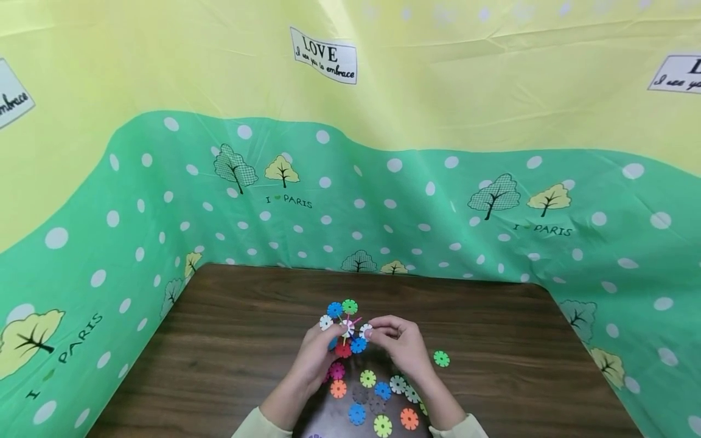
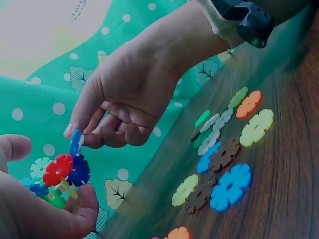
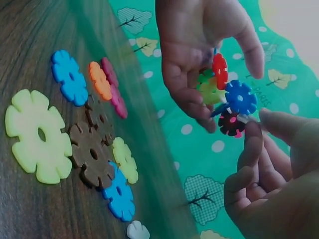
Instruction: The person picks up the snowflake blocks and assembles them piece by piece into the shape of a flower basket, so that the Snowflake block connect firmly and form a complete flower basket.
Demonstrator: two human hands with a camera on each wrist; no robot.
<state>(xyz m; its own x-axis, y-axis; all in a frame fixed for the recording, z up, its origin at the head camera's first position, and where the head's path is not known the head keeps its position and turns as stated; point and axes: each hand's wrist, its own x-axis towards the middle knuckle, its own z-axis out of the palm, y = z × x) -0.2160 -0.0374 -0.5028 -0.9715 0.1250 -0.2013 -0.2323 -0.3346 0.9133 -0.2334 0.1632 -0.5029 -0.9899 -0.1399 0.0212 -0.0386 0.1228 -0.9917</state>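
Observation:
Above the table, my left hand (image 1: 313,359) grips a cluster of joined plastic snowflake discs (image 1: 342,350) in white, blue, green, red and other colours. On the cluster's right side, my right hand (image 1: 404,347) pinches a white snowflake disc (image 1: 365,330) between thumb and forefinger. Seen in the right wrist view, a blue disc (image 3: 241,97) of the cluster sits close to those fingertips. A red disc (image 2: 58,170) faces the left wrist view. Fingers hide part of the cluster, and whether the white disc is fully slotted in cannot be made out.
Loose snowflake discs lie on the dark wooden table (image 1: 230,365) below the hands, including an orange disc (image 1: 409,418), a yellow-green disc (image 3: 39,137) and a brown disc (image 3: 92,154). A green disc (image 1: 441,358) lies right of the right forearm. A patterned curtain (image 1: 383,213) surrounds the table.

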